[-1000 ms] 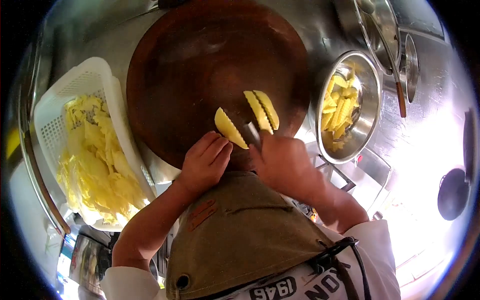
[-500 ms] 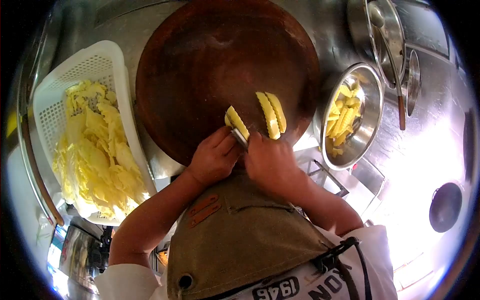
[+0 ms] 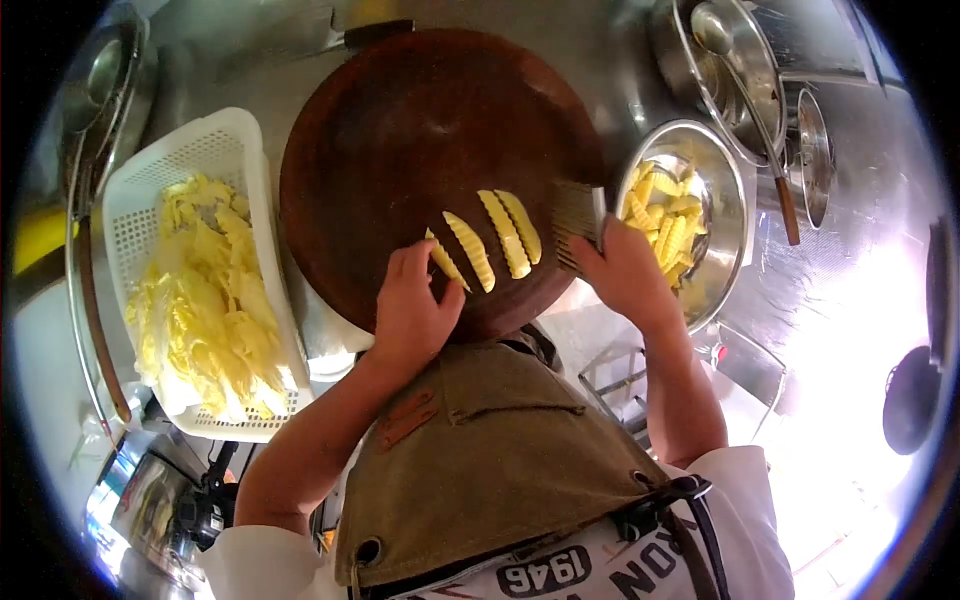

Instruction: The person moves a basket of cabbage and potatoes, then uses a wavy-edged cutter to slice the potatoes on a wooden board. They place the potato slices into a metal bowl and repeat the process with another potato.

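Note:
A round brown chopping board (image 3: 430, 120) lies in front of me, with several ridged yellow potato wedges (image 3: 470, 250) near its front edge. My left hand (image 3: 412, 305) has its fingers and thumb at the two ends of the leftmost potato wedge (image 3: 444, 262), gripping it against the board. In my right hand (image 3: 635, 275) is a crinkle cutter (image 3: 578, 225) with a wavy metal blade, raised at the board's right edge and apart from the wedges. Beside it stands a steel bowl (image 3: 722, 265) holding more ridged potato pieces (image 3: 668, 215).
To the left, a white perforated basket (image 3: 130, 215) holds yellow cabbage leaves (image 3: 205, 300). A dark-handled tool (image 3: 378, 33) lies behind the board. At the back right are a steel pot (image 3: 690, 60) and a ladle (image 3: 750, 110).
My right hand has moved right with the crinkle cutter, away from the potato. Where one piece stood between my hands, two separate wedges now lie, and my left hand is on the left one.

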A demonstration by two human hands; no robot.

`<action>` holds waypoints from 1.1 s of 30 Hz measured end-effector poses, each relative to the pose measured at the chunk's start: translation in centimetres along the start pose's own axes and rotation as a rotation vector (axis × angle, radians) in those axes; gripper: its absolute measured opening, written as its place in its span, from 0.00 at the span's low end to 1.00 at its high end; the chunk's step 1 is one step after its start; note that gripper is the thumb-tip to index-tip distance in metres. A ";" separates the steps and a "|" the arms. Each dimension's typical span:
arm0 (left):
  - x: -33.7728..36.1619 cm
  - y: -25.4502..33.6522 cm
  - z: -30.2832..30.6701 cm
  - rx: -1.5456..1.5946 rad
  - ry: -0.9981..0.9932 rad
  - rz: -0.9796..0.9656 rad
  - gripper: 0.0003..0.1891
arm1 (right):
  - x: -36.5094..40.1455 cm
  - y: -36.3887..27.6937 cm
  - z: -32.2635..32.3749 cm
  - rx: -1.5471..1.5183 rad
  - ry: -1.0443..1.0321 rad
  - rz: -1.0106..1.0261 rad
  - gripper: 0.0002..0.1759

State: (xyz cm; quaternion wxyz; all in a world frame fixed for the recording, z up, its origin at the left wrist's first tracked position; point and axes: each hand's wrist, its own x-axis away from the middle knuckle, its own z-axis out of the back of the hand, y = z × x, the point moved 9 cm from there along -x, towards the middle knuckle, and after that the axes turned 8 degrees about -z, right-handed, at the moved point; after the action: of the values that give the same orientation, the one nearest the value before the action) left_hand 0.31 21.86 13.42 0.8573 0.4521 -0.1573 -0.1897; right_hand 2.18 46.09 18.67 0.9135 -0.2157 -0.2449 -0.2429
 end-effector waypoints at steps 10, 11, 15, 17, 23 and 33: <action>-3.4 2.9 -3.5 -0.164 0.051 0.154 0.43 | -1.3 -0.1 -4.7 -0.567 -0.362 0.172 0.16; -3.4 2.9 -3.5 -0.130 0.064 0.178 0.42 | -1.4 0.3 -5.2 -0.575 -0.408 0.132 0.16; -3.1 3.3 -3.9 -0.113 0.068 0.273 0.38 | -1.9 0.4 -11.5 -0.536 -0.459 0.314 0.15; -3.3 1.6 -5.3 -0.013 0.039 0.272 0.33 | -1.4 -0.6 -12.4 -0.696 -0.459 0.359 0.15; -3.7 7.4 -6.4 -0.052 0.029 0.122 0.28 | 1.2 2.0 -7.6 -0.812 -0.351 0.364 0.15; -9.4 23.3 -20.9 0.556 -0.407 0.032 0.26 | 7.6 23.5 3.3 -1.057 0.176 -0.007 0.16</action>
State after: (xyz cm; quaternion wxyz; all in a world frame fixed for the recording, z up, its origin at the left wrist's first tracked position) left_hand 5.56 53.29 20.58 0.6552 0.6187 -0.3779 -0.2126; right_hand 19.73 63.80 18.96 0.6967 -0.6243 -0.0124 -0.3531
